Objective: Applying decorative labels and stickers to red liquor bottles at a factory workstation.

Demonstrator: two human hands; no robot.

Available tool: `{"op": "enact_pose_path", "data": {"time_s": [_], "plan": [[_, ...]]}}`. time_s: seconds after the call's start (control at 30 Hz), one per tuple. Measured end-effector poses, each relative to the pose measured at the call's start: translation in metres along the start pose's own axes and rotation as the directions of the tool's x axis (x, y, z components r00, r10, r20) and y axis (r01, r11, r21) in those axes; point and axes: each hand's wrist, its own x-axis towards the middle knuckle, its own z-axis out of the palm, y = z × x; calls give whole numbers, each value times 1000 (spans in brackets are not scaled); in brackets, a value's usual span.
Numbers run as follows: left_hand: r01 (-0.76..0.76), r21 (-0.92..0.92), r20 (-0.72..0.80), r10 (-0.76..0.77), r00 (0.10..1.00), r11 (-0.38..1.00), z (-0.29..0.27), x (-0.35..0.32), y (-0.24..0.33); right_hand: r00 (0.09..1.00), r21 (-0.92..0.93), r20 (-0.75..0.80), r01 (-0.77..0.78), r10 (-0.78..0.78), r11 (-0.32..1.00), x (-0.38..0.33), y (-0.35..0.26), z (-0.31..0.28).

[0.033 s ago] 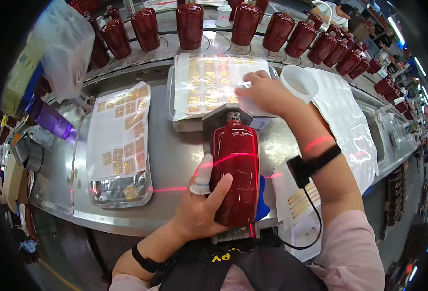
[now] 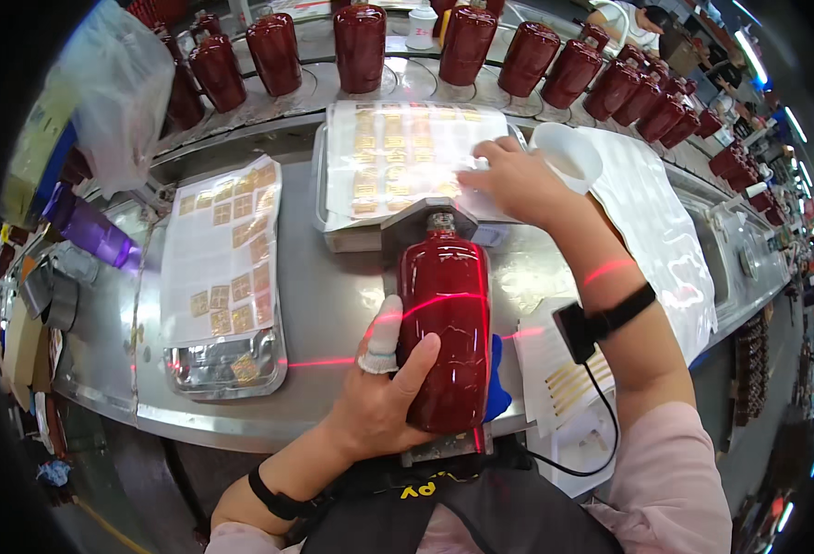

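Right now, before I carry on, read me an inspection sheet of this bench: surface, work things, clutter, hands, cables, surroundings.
Surface: metal bench, crossed by a red light line.
Work things: red bottle, neck at a dark bracket; beyond it, a white sheet bearing gold pieces.
Clutter: metal tray with another gold-pieced sheet; white bowl; purple bottle.
Hands: left hand holds the red bottle; right hand at the white sheet's right edge, contact unclear.
Cables: black cable from the right forearm's device.
Surroundings: more red bottles behind; another person far right.
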Motion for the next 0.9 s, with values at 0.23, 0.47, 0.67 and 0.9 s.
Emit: {"op": "enact_pose_path", "data": {"time_s": [0.23, 0.47, 0.67, 0.9], "plan": [[-41, -79, -52, 37, 998, 996, 2, 5, 0, 962, -50, -49, -271, 269, 961, -69, 24, -3], [-15, 7, -44, 15, 999, 1000, 0, 3, 6, 786, 128, -153, -585, 598, 801, -56, 11, 9], [0, 110, -76, 8, 997, 994, 0, -2, 9, 729, 82, -19, -681, 684, 728, -47, 13, 9], [6, -81, -43, -10, 999, 997, 2, 0, 7, 734, 270, -391, -486, 556, 831, -65, 46, 7]]}}
